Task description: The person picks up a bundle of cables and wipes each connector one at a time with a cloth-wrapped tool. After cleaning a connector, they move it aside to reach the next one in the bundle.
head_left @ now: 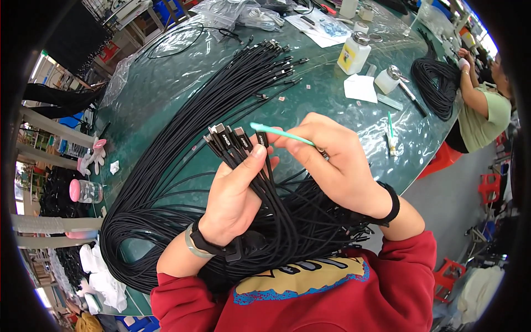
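My left hand (235,196) is closed around several black cables, their connector ends (225,139) fanned out above my thumb. Between the thumb and fingers of my right hand (340,163) is a thin teal stick (286,134), its paler tip pointing left. That tip is beside one cable's black connector (262,138), which stands a little apart from the rest; I cannot tell whether they touch. Loops of black cable (298,216) hang below my hands, across my lap and the table edge. A long bundle of black cables (193,113) curves along the left, connector ends at the far side.
The green table (326,99) holds a white bottle (354,52), a smaller white bottle (388,80) with a metal top, white paper (360,88) and a teal-handled brush (391,135). Coiled black cables (435,86) lie near a co-worker (481,110). A pink-lidded jar (88,191) lies left.
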Tool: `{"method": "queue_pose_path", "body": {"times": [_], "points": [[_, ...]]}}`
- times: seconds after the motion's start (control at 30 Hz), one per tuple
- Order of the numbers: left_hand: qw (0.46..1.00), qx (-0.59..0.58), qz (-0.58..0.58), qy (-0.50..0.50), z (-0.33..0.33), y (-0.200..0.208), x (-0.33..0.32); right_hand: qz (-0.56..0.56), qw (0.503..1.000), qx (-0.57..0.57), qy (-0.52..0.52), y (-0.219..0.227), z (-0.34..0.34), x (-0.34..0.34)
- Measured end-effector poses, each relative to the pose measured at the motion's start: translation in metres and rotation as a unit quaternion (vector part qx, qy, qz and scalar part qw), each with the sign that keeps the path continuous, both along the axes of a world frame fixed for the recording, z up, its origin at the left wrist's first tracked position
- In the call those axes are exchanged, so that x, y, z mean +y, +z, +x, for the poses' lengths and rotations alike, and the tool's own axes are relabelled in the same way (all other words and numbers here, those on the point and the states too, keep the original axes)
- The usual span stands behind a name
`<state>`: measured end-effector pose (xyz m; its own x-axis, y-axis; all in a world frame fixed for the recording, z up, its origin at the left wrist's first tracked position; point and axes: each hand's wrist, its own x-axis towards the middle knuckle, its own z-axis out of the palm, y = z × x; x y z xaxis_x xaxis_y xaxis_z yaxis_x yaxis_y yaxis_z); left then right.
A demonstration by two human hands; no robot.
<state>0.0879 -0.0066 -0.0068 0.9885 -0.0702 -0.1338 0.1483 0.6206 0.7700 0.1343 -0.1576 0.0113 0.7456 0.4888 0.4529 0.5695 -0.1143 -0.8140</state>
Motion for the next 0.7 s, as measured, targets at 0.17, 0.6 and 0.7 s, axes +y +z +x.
{"method": "queue_pose_path", "body": {"times": [0.17,0.6,0.7], "points": [[0.999,-0.011,-0.031,-0.033,-0.005,0.004,0.004,0.036,0.973,0.196,0.116,-0.011,0.002,0.006],[1.000,0.008,0.008,0.008,-0.007,0.012,0.011,0.076,0.906,0.401,0.115,-0.006,-0.006,0.009],[0.996,0.013,0.084,0.008,-0.007,0.011,0.012,0.058,0.909,0.395,0.118,-0.006,-0.007,0.008]]}}
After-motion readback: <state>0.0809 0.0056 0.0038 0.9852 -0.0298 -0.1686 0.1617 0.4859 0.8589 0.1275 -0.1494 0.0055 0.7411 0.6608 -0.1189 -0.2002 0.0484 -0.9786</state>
